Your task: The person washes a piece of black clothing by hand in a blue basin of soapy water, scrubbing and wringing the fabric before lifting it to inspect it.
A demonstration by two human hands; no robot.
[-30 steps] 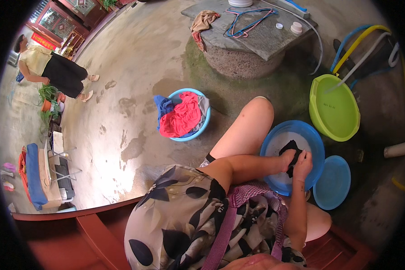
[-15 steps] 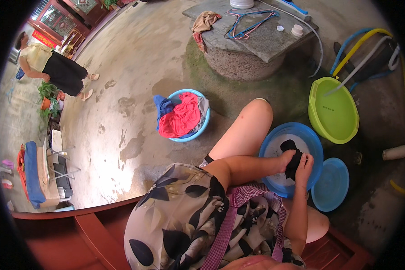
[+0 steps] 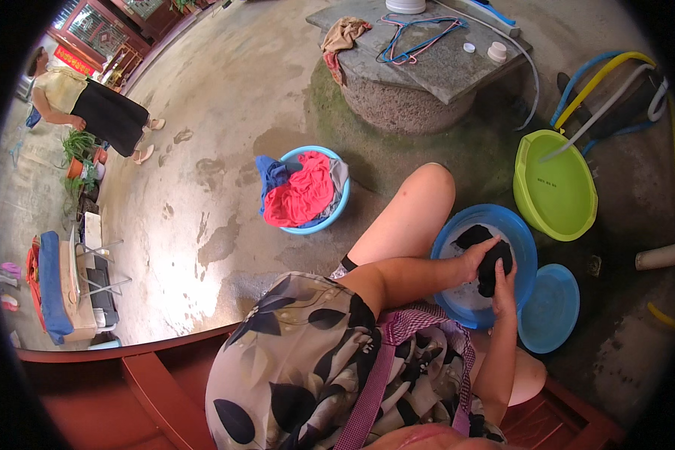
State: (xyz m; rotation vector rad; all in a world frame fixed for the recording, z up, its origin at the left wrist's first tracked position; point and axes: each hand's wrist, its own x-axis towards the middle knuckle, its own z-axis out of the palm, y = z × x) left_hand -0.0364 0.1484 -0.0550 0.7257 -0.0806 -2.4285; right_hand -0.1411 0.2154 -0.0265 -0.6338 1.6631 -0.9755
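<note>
A black cloth [image 3: 492,264], wet and bunched, is held between both hands over a blue basin [image 3: 530,251] of whitish, sudsy water. My left hand [image 3: 472,259] grips its left side, thumb stretched along the upper edge. From below on the right, my right hand [image 3: 505,288] closes on the cloth with its fingers pointing up. Part of the cloth hangs toward the water at the upper left. What kind of garment it is I cannot make out.
Right of the basin lies a smaller blue basin [image 3: 549,309]; beyond it a lime-green tub [image 3: 553,184] leans by hoses. A light-blue basin [image 3: 345,196] holds red, blue and grey clothes. Hangers [image 3: 420,43] lie on a stone slab [image 3: 337,21]. Another person [image 3: 64,94] stands far left.
My right hand has shifted from over the cloth's right side to below it, its fingers straighter. My left hand has moved slightly up and left, and the cloth is bunched wider between them.
</note>
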